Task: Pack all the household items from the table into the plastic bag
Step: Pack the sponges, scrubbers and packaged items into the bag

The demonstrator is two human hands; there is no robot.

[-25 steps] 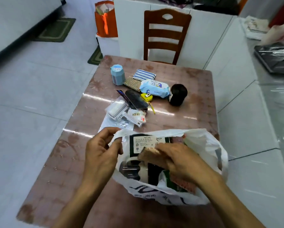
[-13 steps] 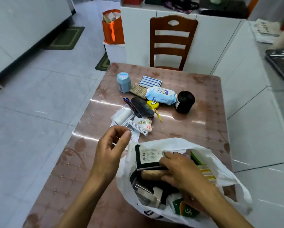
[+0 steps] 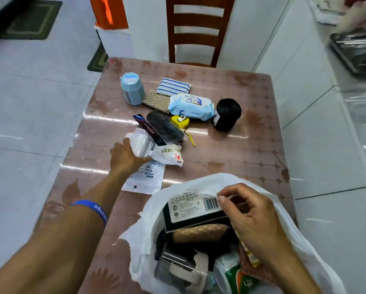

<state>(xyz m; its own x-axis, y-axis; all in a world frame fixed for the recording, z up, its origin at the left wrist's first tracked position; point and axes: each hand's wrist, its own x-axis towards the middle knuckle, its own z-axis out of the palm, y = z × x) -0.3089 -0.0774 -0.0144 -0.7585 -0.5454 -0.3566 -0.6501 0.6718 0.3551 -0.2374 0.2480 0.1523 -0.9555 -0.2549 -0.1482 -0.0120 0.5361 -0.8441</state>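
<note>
Here the white plastic bag [image 3: 283, 225] sits open at the near edge of the table [image 3: 231, 158], already holding a dark box with a white barcode label [image 3: 193, 211], a tan woven pad [image 3: 199, 232], a green-and-white container [image 3: 233, 276] and other items too jumbled to tell apart. The right hand [image 3: 250, 217] is inside the bag's mouth, fingers curled, its thumb and fingertips pinching the box's top right corner. The left hand [image 3: 125, 157] reaches forward over the table with fingers extended and relaxed, resting against a clear plastic packet [image 3: 140, 141] — its fingers are not curled round it. Just beside that packet lies a white sachet with printed characters [image 3: 169, 155], and under the wrist a flat transparent sleeve [image 3: 146, 179]. Farther out, the unpacked items form a loose cluster: a black oblong case [image 3: 164, 126] over a dark card [image 3: 141, 122], a yellow tape measure [image 3: 180, 122], a pack of wet wipes [image 3: 191, 106], a black spool [image 3: 227, 114], a striped blue-and-white cloth [image 3: 173, 87] overlapping a second woven pad [image 3: 156, 100], and a pale blue canister [image 3: 132, 88] standing upright. A blue wristband [image 3: 93, 207] circles the left forearm. Beyond the table stands a wooden chair [image 3: 196, 30] — with an orange bag [image 3: 109, 12] to its left.
</note>
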